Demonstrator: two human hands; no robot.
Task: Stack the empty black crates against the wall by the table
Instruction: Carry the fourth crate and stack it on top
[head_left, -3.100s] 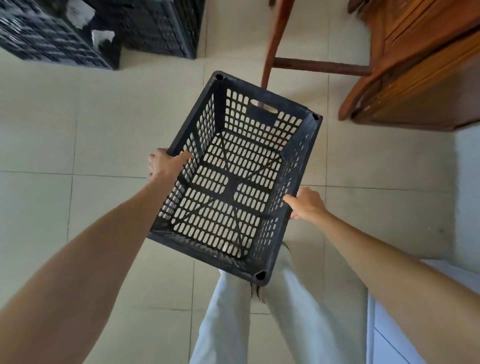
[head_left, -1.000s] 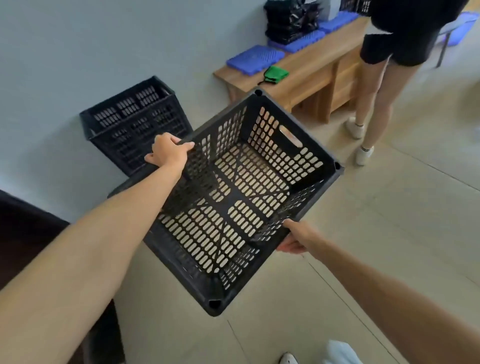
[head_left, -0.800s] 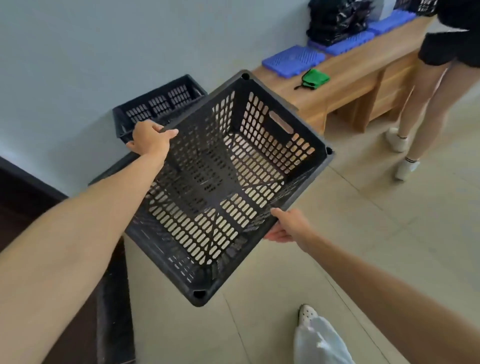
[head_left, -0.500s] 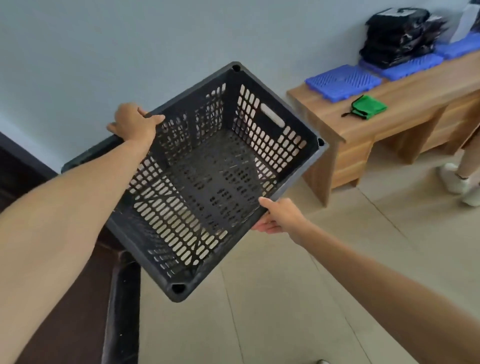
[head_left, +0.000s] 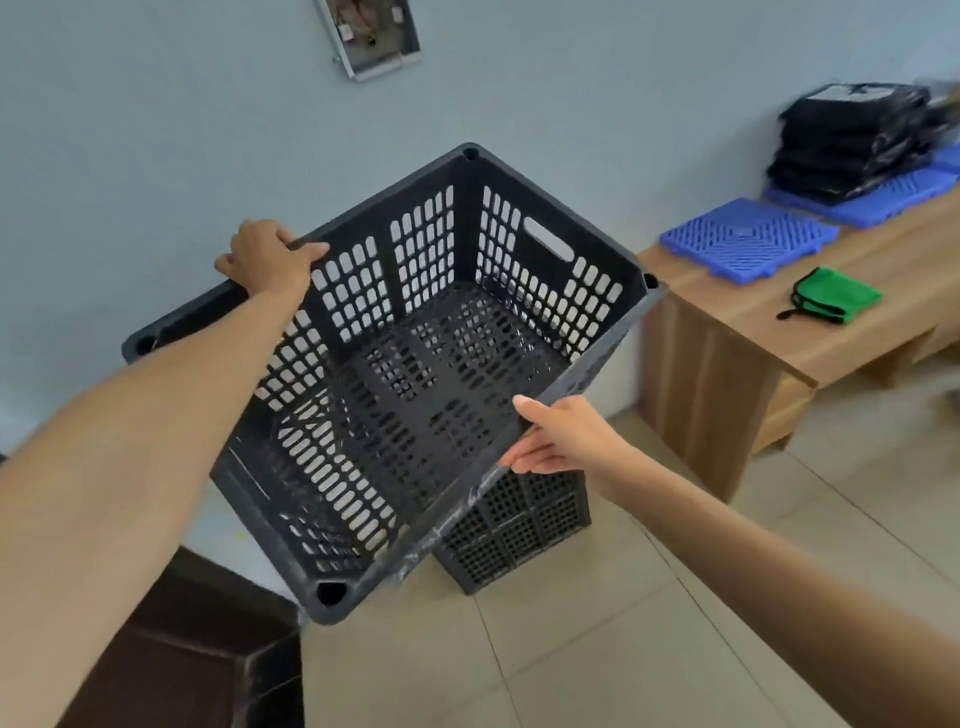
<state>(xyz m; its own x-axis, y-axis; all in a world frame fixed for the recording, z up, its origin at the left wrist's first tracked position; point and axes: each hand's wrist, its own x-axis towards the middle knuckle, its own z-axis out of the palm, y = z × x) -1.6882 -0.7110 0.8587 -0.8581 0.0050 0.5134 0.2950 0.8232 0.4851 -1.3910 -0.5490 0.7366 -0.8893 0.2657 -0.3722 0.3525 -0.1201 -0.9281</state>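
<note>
I hold an empty black perforated crate (head_left: 415, 374) in the air, tilted, its open top facing me. My left hand (head_left: 267, 257) grips its far left rim. My right hand (head_left: 558, 439) grips the near right rim. Below it a second black crate (head_left: 519, 535) stands on the floor against the pale blue wall, mostly hidden by the held crate. The wooden table (head_left: 727, 374) stands just right of that crate.
On the table lie blue plastic grid tiles (head_left: 748, 239), a green pouch (head_left: 831, 301) and a pile of black packages (head_left: 852, 140). A dark wooden piece of furniture (head_left: 197, 649) is at the lower left. A small wall box (head_left: 371, 36) hangs above. Tiled floor stretches to the right.
I have come closer to the wall with the crate. The held crate now hangs over the crate on the floor, covering most of it. The standing person has left the view.
</note>
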